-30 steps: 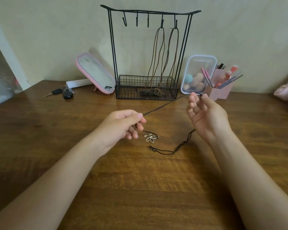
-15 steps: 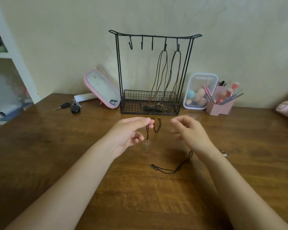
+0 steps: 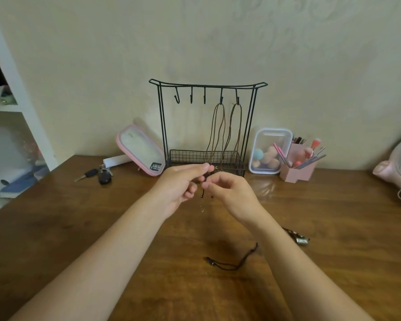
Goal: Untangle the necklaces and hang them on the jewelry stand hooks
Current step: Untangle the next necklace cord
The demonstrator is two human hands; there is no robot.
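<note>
Both hands up in front of the jewelry stand (image 3: pixel 207 126), left hand (image 3: pixel 181 187) & right hand (image 3: pixel 229 193) pinching the dark cord necklace (image 3: pixel 203 193) w/ fingertips, ends dangling over the table (image 3: pixel 79 228) — looks light, limp, snag-prone, so best gripped near the knot.

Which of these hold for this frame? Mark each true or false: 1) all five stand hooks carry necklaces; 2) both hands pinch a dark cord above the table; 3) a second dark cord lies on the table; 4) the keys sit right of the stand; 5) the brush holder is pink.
1) False. On the jewelry stand only the two rightmost hooks hold brown necklaces; three are bare.
2) True. The left hand and right hand pinch the dark cord.
3) True. The loose cord lies on the table.
4) False. The keys lie left of the stand.
5) True. The brush holder is pink.
</note>
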